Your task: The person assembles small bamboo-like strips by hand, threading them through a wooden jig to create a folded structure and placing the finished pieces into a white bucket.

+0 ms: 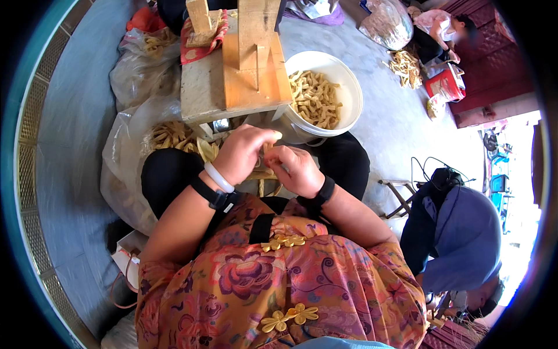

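- Between the knees (349,166), just in front of the low table (200,93), I see both hands brought together, their fingertips meeting or very nearly so; from this angle I cannot tell which.
- Left hand (244,152): fingers curled under, thumb stretched toward the other hand. Its back hides the grip from me, so I cannot tell whether it pinches anything.
- Right hand (295,170): fingers bent inward. A small yellowish bit (268,148) seems to sit between the two sets of fingertips, but I cannot tell which hand has it.
- Pale yellow strips (264,174) lie just below the hands; more lie in the clear bag (119,154) beside the left leg, and short pieces (315,99) lie in the white bucket (353,93) ahead of the right one.
- For close finger work like this, I would let the left hand steady the strip and the right do the moving, both pinching near the same spot so it cannot twist.
- I judge the strips pliant, perhaps fibrous: small, even pressure should serve better than a jerk.
- I would keep the knuckles back from the wooden board (238,93) with its thin upright stick (257,67), and the right elbow relaxed.
- Turning the left wrist slightly outward would show me the grip.
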